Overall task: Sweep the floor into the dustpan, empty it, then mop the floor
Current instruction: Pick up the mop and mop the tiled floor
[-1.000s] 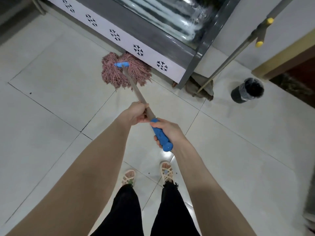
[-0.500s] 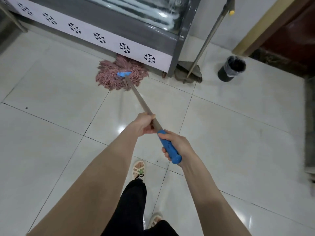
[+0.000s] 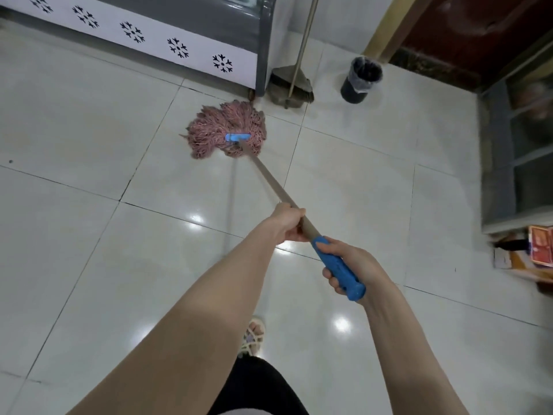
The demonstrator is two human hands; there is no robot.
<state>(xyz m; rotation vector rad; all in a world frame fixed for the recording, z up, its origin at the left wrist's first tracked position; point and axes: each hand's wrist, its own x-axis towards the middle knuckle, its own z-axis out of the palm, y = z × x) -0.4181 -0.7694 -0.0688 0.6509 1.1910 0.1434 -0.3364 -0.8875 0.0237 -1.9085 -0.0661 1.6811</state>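
1. The left hand (image 3: 284, 224) holds the bare pole (image 3: 269, 182) of the mop, its fingers (image 3: 294, 236) curled tight round it
2. The right hand (image 3: 357, 263) holds the blue grip (image 3: 339, 269) at the pole's end, fingers (image 3: 332, 278) wrapped round it, just behind the left fingers
3. The mop head (image 3: 224, 130) lies spread flat on the tiled floor (image 3: 89, 235), well ahead of both sets of fingers and to their left
4. Beyond the mop head, farther from the fingers, a long-handled dustpan (image 3: 291, 89) stands at a cabinet (image 3: 149, 40) corner, with a lined black bin (image 3: 360, 82) to its right
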